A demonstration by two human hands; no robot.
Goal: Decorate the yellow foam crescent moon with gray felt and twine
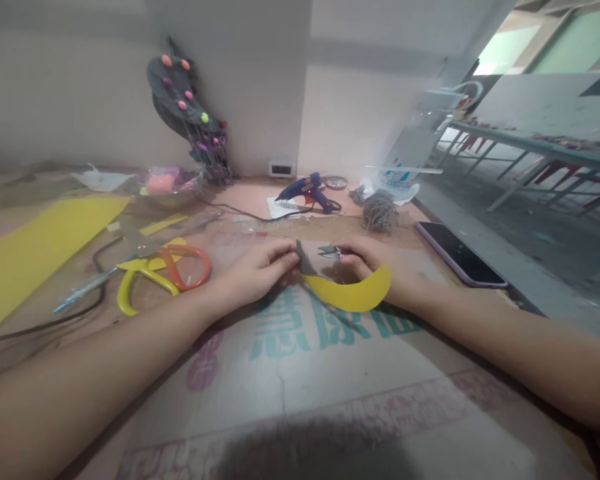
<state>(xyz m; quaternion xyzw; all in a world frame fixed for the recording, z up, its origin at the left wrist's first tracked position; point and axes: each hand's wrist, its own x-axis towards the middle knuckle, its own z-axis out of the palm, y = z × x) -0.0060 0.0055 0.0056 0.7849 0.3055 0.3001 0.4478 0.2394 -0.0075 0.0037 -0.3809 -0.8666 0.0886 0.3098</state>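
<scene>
Head view: the left hand (pixel 260 270) has its grip pinched on a grey scrap (pixel 303 261). The right hand (pixel 375 267) has its grip closed round snips (pixel 331 252), blades pointing left at the scrap, and both hands rest mid-tabletop (pixel 40 307) over a yellow crescent (pixel 353 297). The crescent lies flat, its long axis left to right and its horns turned away from the person; a printed sheet (pixel 330 387) spreads from it toward the person, with scissors (pixel 165 270) near on the left, a phone (pixel 460 257) near on the right by the tabletop's edge, and a glue gun (pixel 310 193) well behind.
</scene>
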